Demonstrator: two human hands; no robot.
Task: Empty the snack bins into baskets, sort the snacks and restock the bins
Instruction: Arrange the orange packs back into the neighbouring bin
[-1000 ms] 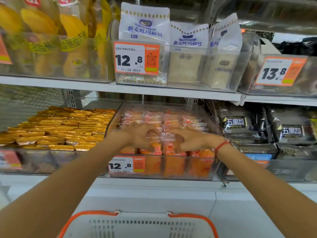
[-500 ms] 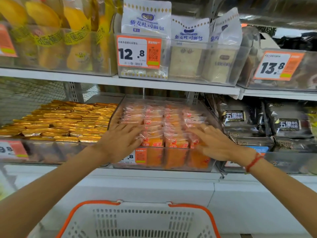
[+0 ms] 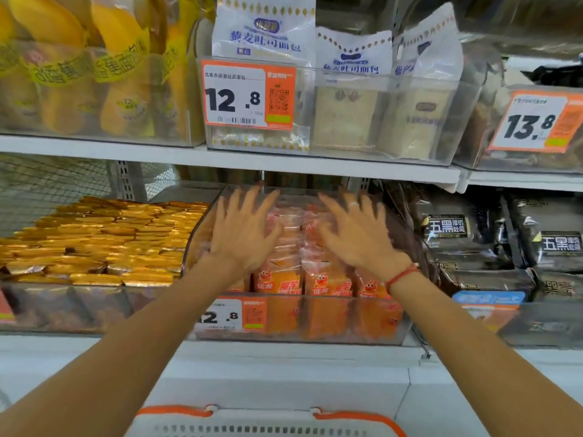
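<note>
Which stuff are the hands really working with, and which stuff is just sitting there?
Being used:
left hand
right hand
orange snack packs
clear bin
white basket

Just sitting there:
gold packs
black bread bags
white bread bags
yellow bags

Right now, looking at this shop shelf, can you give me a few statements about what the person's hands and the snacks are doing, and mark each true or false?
1. Both the left hand and the right hand are spread open over the orange snack packs. True.
2. The clear bin holding those packs is empty. False: it is full of packs.
3. A red string circles the right wrist. True.
4. The basket sits on the upper shelf. False: it is below, at the bottom edge of the view.
5. The gold-wrapped snacks lie right of the hands. False: left.
</note>
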